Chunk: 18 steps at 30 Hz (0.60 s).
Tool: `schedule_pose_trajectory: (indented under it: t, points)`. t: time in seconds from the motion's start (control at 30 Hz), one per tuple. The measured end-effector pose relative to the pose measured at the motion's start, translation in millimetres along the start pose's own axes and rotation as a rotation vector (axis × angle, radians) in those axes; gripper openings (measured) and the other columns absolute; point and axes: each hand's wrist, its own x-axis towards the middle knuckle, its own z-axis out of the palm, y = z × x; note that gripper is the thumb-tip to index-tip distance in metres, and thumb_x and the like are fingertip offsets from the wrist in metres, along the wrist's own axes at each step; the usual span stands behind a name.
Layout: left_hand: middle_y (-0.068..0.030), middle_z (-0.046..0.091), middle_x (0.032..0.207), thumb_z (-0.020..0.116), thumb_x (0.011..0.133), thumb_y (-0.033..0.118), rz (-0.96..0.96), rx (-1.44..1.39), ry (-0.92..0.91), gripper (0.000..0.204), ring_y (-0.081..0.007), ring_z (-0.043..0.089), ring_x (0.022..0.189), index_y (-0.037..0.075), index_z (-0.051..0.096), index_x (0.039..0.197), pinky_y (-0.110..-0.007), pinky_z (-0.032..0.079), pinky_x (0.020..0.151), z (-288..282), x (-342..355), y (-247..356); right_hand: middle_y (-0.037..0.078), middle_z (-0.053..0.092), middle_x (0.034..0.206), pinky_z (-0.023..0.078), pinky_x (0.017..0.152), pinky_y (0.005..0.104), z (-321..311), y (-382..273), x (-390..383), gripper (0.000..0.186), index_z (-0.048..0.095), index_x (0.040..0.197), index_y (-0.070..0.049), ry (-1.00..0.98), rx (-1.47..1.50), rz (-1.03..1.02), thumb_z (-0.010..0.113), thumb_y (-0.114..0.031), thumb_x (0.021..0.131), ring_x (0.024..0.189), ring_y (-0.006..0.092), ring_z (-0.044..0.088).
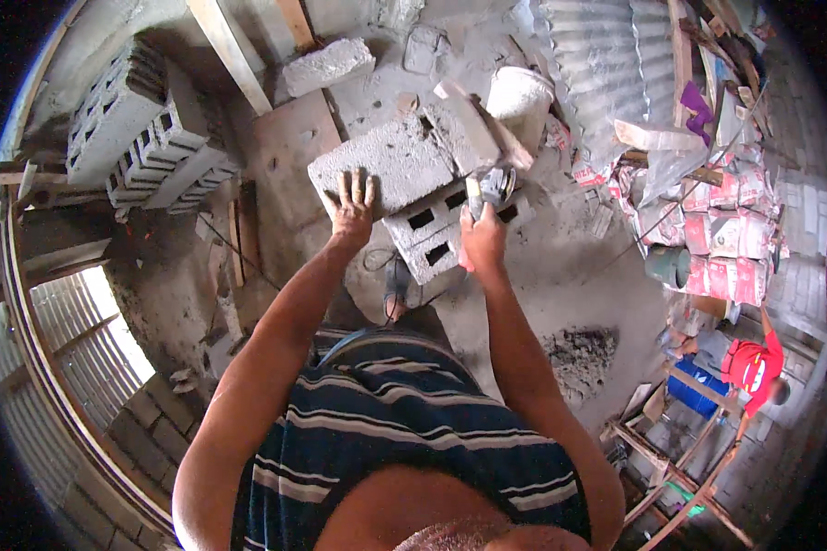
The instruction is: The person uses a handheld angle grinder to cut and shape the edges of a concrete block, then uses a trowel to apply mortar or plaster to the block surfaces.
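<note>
A grey concrete hollow block (395, 165) lies in front of me on top of another hollow block (423, 241), whose square holes show. My left hand (352, 209) rests flat on the upper block's near left part, fingers spread, holding nothing. At the right end of the blocks, my right hand (483, 237) is closed around what looks like an angle grinder (497, 185). Its round head sits close to the blocks' right end; whether the disc touches them I cannot tell. A cord (377, 260) runs by my foot.
A white bucket (520, 99) and a short board (469, 129) stand just beyond the blocks. Stacked hollow blocks (147, 129) are at the left. Red and white sacks (726, 230) pile up at the right, where a person in a red shirt (750, 365) is beside a blue drum (696, 384).
</note>
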Motion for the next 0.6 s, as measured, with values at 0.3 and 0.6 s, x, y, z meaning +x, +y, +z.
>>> schedule_pose_trajectory:
  t: [0.3,0.6]
  points:
    - [-0.0103,0.006,0.163,0.046,0.094,0.018,0.007,0.076,-0.042,0.069,-0.0396,0.005,0.149,0.017,0.015,0.156,-0.077,0.010,0.106,-5,7,12,0.024,0.064,0.072,0.051,0.069,0.0517,37,37,2,0.033,0.059,0.092,-0.001,-0.094,-0.168,-0.038,0.065,-0.034,0.087,0.072,0.0474,0.062]
    - [-0.0114,0.010,0.162,0.047,0.094,0.021,0.036,0.076,-0.030,0.067,-0.0411,0.007,0.148,0.015,0.019,0.155,-0.078,0.012,0.104,-16,7,18,0.027,0.066,0.082,0.052,0.065,0.0503,40,47,1,0.040,0.058,0.100,0.001,-0.084,-0.133,0.015,0.066,-0.036,0.088,0.076,0.0451,0.066]
